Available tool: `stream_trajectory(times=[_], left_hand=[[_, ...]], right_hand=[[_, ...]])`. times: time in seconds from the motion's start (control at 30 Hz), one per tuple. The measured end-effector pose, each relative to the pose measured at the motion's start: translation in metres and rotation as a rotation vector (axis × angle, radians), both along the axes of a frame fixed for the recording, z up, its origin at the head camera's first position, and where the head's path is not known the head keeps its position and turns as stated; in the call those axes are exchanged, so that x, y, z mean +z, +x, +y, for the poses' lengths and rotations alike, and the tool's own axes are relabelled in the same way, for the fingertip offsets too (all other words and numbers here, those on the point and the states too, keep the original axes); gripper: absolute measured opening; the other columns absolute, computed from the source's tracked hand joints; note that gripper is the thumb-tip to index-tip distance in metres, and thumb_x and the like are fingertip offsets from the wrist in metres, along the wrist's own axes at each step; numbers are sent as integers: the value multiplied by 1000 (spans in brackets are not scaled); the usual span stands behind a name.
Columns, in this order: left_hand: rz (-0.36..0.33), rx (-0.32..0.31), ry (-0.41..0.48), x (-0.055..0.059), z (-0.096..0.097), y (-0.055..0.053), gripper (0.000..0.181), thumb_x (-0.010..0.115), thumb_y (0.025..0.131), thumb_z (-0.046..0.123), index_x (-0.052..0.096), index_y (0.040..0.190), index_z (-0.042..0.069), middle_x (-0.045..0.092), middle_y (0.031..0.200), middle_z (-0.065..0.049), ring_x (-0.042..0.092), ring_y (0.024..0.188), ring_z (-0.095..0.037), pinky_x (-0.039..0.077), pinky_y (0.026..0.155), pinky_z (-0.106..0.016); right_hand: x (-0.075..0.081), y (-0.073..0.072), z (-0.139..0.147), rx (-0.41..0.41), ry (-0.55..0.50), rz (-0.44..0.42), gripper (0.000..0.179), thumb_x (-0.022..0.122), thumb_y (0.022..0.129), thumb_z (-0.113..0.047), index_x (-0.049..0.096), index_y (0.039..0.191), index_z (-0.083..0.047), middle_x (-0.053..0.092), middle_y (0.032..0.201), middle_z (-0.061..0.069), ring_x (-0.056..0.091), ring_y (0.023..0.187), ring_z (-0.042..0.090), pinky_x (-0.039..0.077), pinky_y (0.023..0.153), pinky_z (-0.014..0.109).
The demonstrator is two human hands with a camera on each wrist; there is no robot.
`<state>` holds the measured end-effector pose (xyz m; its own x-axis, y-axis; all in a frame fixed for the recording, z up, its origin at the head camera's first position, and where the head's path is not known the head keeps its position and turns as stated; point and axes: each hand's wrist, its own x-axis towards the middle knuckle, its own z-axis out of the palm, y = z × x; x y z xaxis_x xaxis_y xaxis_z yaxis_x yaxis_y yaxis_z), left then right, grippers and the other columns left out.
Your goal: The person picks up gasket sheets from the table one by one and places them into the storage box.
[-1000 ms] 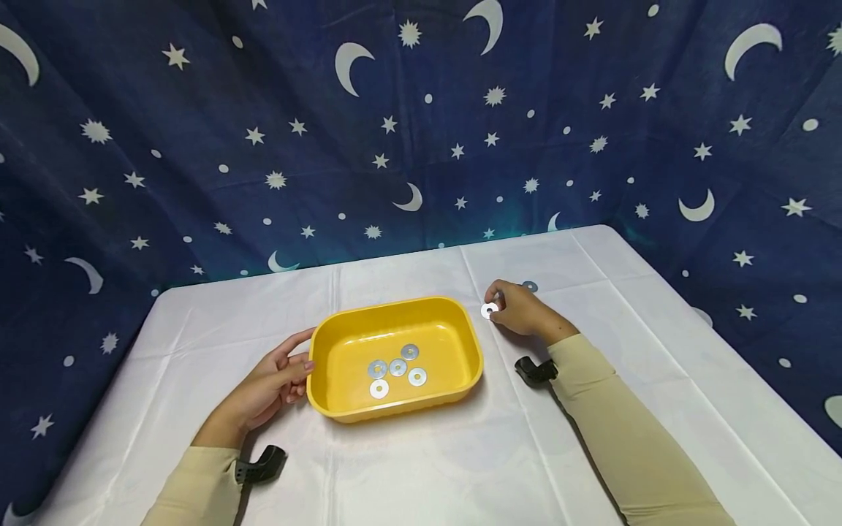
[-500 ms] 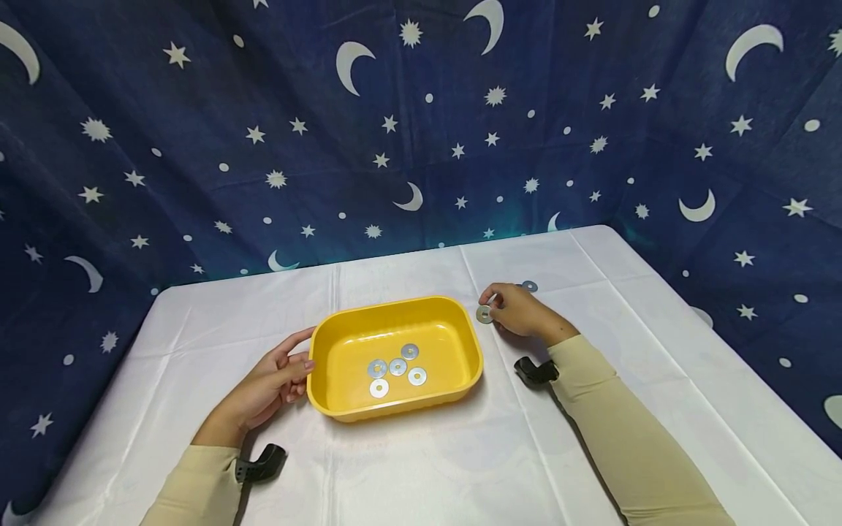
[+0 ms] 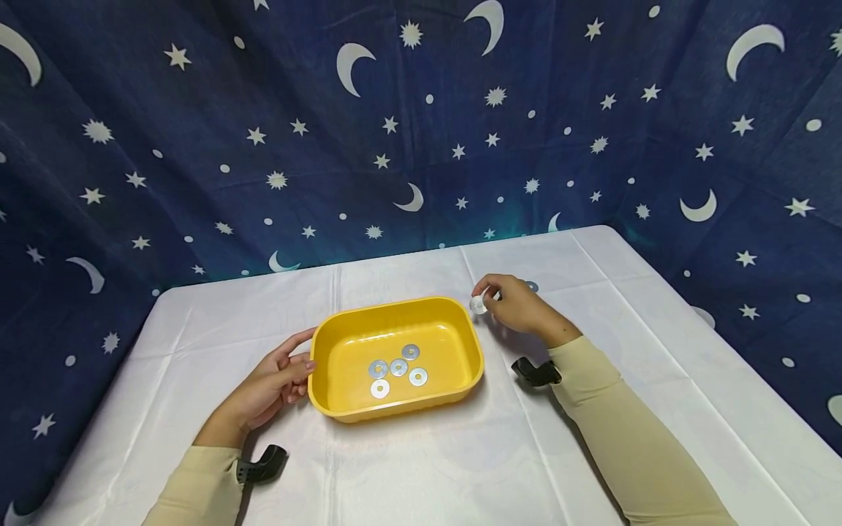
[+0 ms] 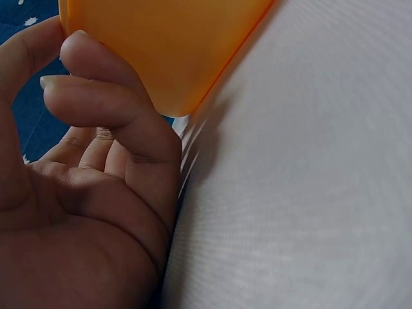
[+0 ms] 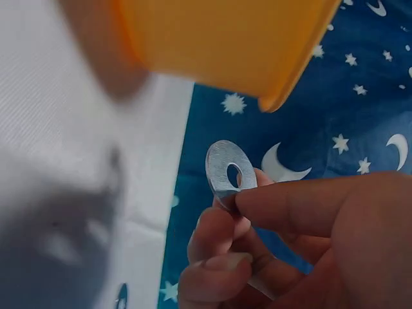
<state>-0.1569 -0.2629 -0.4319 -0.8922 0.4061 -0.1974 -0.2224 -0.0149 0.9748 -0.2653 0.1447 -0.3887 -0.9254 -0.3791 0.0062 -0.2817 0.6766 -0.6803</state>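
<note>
My right hand (image 3: 516, 303) pinches a flat metal washer (image 3: 478, 305) between thumb and fingertips, just off the right end of a yellow plastic tub (image 3: 395, 415). The right wrist view shows this held washer (image 5: 222, 161) tilted, its round hole facing the camera, below the tub's corner (image 5: 212, 51). At the tub's left end, my left hand (image 3: 270, 383) grips the rim, thumb and a finger against it. Several similar washers, including this one (image 3: 398, 367), lie flat on the tub's floor.
Another washer (image 3: 532, 286) lies on the white-clothed table (image 3: 421, 475) behind my right hand, partly hidden by it. A dark blue star-and-moon curtain (image 3: 296, 204) hangs along the table's back and sides. Black wrist mounts (image 3: 536, 372) sit below both hands.
My right hand has moved slightly left and away from me with the washer, which has turned in the fingers. The left hand and tub stay where they were.
</note>
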Motion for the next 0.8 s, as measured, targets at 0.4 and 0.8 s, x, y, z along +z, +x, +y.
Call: stream_trajectory(times=[0.4,0.8], left_hand=[[-2,9,-13,1,0,0,58,48,95,13,20,145,20,58,93,-3,49,60,-10,40,51,-15],[-11,19,-19,0,0,-2,57,48,95,12,21,144,21,57,92,-3,48,59,-10,39,50,-16]], right_hand=[[17,15,-17,-25,-12,27,16,52,90,-11,62,99,-19,58,89,4,51,76,21,45,65,28],[26,38,-39,58,-64,11,17,53,91,-8,62,99,-21,57,87,2,53,78,19,48,68,26]])
